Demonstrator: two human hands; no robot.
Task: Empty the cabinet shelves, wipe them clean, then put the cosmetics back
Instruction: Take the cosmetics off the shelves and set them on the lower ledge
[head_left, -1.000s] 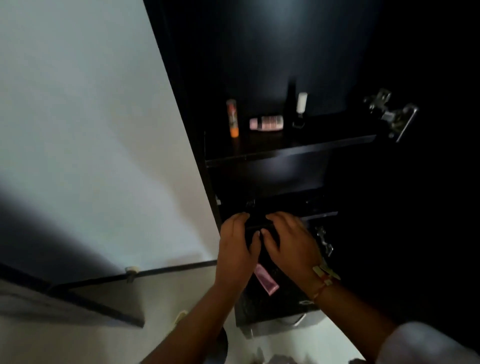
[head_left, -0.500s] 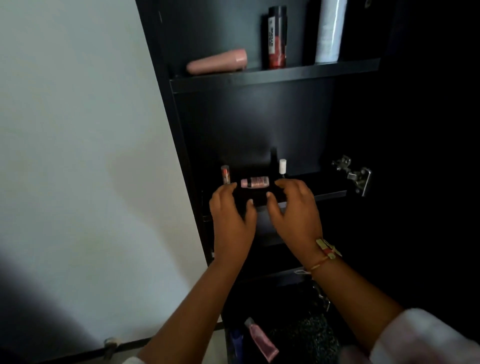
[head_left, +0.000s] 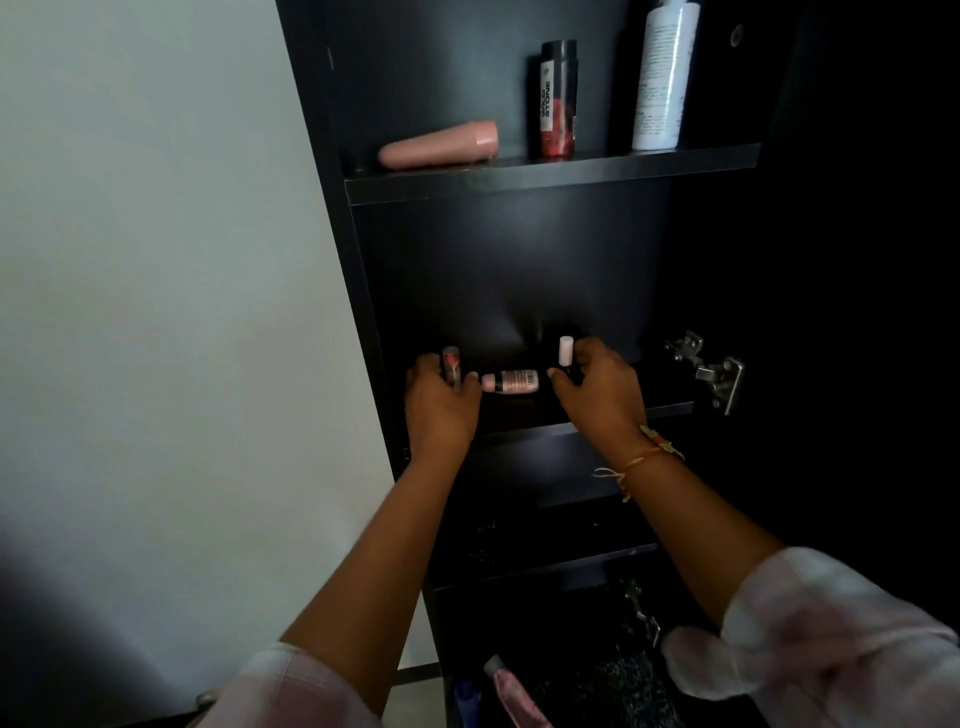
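One lipstick in left hand, bottle in right hand

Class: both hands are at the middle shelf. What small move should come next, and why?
Probably lift both items off the middle shelf: the left hand grips the red-tipped tube, the right hand grips the white-capped bottle, and the shelves are not yet emptied.
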